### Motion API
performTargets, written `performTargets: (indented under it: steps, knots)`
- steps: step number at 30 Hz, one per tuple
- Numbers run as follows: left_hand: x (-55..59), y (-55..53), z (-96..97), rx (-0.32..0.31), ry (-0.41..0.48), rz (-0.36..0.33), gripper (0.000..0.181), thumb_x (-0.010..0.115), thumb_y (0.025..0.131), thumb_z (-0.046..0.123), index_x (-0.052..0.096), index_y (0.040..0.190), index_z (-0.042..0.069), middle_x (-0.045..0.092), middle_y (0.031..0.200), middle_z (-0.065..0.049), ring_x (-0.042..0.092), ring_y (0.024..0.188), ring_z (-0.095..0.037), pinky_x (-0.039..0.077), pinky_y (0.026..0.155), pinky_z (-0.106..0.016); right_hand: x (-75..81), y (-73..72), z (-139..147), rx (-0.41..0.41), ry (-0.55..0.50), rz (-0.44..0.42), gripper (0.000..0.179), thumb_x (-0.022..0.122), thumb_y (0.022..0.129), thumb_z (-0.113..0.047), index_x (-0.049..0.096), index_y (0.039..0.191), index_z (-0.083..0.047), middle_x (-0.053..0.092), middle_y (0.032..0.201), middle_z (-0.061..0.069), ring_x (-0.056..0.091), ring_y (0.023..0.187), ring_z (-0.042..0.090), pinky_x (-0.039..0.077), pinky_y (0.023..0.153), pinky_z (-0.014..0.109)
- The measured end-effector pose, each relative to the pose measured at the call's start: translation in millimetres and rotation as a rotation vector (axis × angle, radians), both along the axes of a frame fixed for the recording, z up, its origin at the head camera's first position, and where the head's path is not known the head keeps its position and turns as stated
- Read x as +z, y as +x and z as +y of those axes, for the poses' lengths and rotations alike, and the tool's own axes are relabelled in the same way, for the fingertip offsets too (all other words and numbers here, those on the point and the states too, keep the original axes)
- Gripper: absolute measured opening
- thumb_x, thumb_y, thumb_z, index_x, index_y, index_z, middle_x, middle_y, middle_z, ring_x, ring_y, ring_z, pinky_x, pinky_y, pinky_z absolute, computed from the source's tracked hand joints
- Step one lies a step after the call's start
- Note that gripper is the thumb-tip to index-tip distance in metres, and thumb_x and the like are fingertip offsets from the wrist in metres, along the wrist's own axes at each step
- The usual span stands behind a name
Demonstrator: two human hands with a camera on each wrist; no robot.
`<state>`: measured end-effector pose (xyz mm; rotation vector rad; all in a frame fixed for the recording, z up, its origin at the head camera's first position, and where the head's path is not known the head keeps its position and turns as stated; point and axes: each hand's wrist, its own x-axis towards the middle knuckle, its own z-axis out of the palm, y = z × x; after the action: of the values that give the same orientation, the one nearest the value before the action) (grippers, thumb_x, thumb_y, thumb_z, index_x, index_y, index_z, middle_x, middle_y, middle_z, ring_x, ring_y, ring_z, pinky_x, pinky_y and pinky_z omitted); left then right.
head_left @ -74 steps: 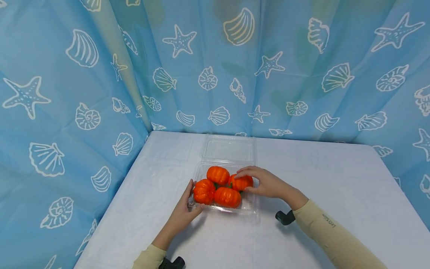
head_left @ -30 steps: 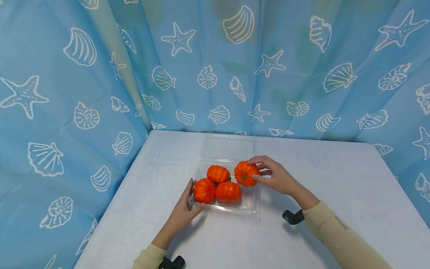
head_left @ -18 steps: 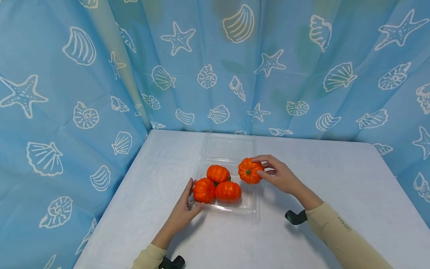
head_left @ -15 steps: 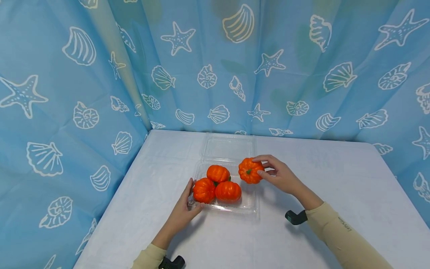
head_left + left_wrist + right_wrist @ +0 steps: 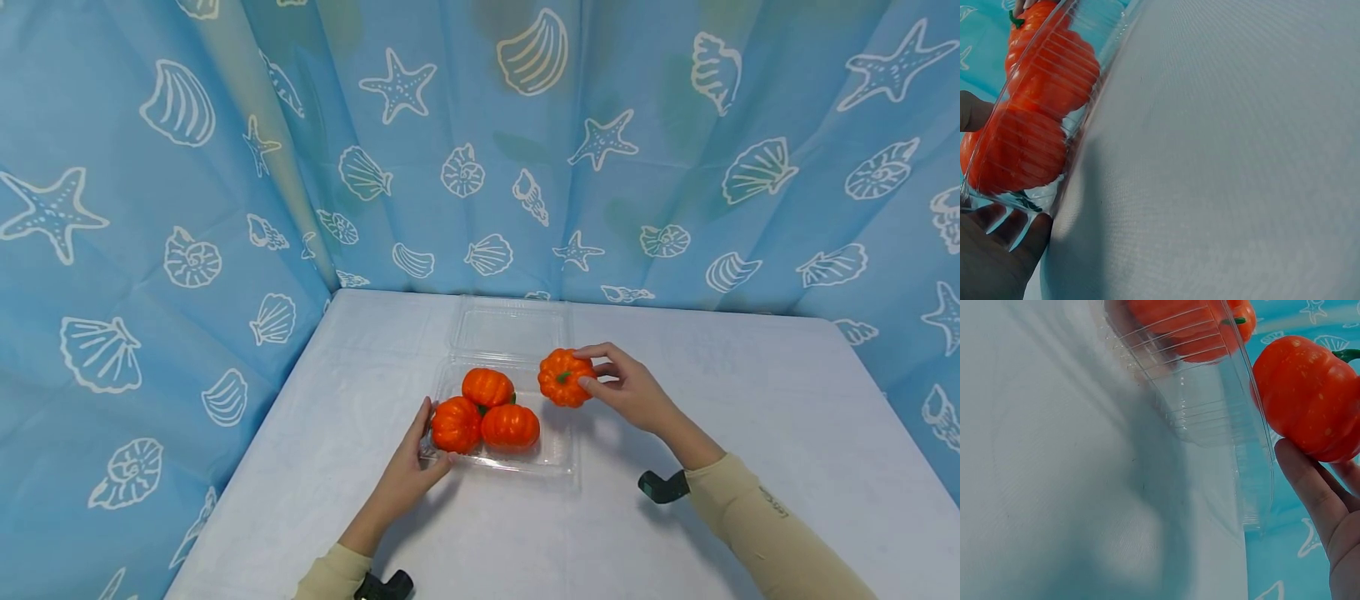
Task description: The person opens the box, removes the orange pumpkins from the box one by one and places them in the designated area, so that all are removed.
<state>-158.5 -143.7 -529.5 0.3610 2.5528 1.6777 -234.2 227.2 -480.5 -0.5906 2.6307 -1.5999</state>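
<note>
My right hand [image 5: 633, 392] pinches a small orange pumpkin [image 5: 562, 377] between thumb and fingers. It is up over the right side of a clear plastic container [image 5: 553, 454], green stem showing. In the right wrist view this pumpkin [image 5: 1307, 397] is above the rim. Three more pumpkins sit in the container: one at the left [image 5: 455, 426], one at the back [image 5: 487, 388] and one at the front [image 5: 511, 428]. With my left hand [image 5: 405, 475] I hold the container's left end, and in the left wrist view the fingers [image 5: 1035, 240] lie against its wall.
The container's clear lid [image 5: 510, 327] lies folded back toward the far table edge. A white cloth [image 5: 720, 400] covers the table. Blue curtains [image 5: 450, 108] with shell and starfish prints hang behind and at the left. A dark wrist device [image 5: 663, 487] is on the right wrist.
My right hand has lifted the right-hand pumpkin out of the group and moved it up and to the right, turning its stem toward the view. The left hand has stayed put.
</note>
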Motion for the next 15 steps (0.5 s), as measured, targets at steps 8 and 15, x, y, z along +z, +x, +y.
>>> performTargets:
  steps: [8,15]
  knots:
    - [0.3,0.8,-0.1,-0.004,0.0,-0.006,0.093,0.075,0.093,0.023,0.017,0.163,0.007,0.024,0.167,-0.014,0.024,0.153,-0.032,0.018,0.122,-0.053,-1.0,1.6,7,-0.078,0.01,-0.008,0.037,0.068,0.1,-0.021,0.056,0.133,-0.012,0.055,0.141,0.015,0.061,0.117,0.041,0.06,0.089,0.041]
    - [-1.0,-0.3,-0.8,-0.003,-0.011,-0.002,0.093,0.075,0.093,0.024,0.017,0.163,0.007,0.024,0.167,-0.015,0.024,0.153,-0.032,0.017,0.122,-0.054,-3.0,2.4,21,-0.114,-0.015,0.008,0.038,0.067,0.1,-0.022,0.055,0.135,-0.01,0.054,0.14,0.015,0.059,0.119,0.039,0.056,0.088,0.022]
